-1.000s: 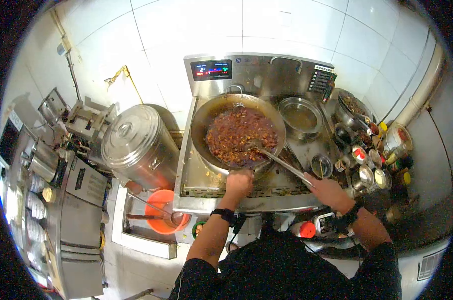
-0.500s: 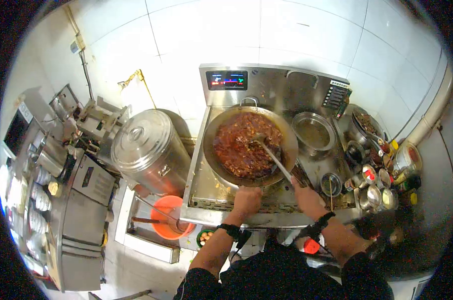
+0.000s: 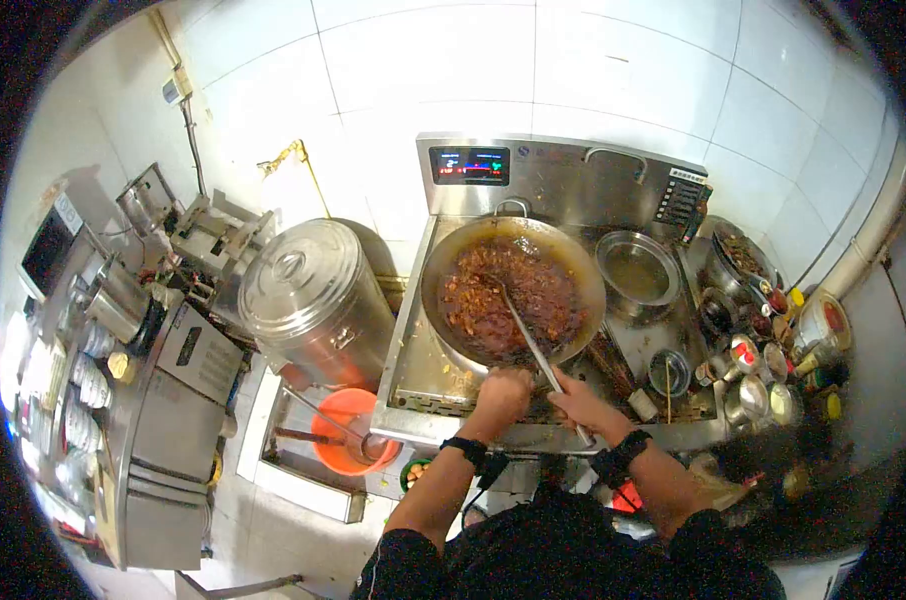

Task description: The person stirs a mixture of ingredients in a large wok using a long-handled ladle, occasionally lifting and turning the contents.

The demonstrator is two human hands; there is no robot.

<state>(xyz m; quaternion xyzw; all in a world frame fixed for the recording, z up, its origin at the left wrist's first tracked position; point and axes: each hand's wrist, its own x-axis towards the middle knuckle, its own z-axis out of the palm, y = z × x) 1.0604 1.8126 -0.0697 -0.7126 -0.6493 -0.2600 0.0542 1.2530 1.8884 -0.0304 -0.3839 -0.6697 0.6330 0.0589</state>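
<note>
A wide metal wok (image 3: 431, 335) sits on the steel cooktop, full of dark reddish-brown, oily food (image 3: 518, 290) in small pieces. My left hand (image 3: 503, 395) is closed at the wok's near edge, where its fingers hide the part they grip. My right hand (image 3: 581, 402) wraps round the shaft of a long-handled metal stirring utensil (image 3: 529, 335). That shaft slants up and left into the food, which covers its head, so I cannot make out its shape. The handle's end sticks out below my right hand.
Right of the wok stand a round metal pan (image 3: 637, 270) and a small bowl (image 3: 670, 372). Seasoning containers (image 3: 763, 385) crowd the far right. A tall lidded pot (image 3: 318, 290) stands left, above an orange bucket (image 3: 345, 405). A brush (image 3: 641, 403) lies near the cooktop's front edge.
My right hand has moved left, nearer my left hand, and the utensil stands steeper with its head shifted left in the food. My left hand stays at the wok's edge. The view has shifted slightly.
</note>
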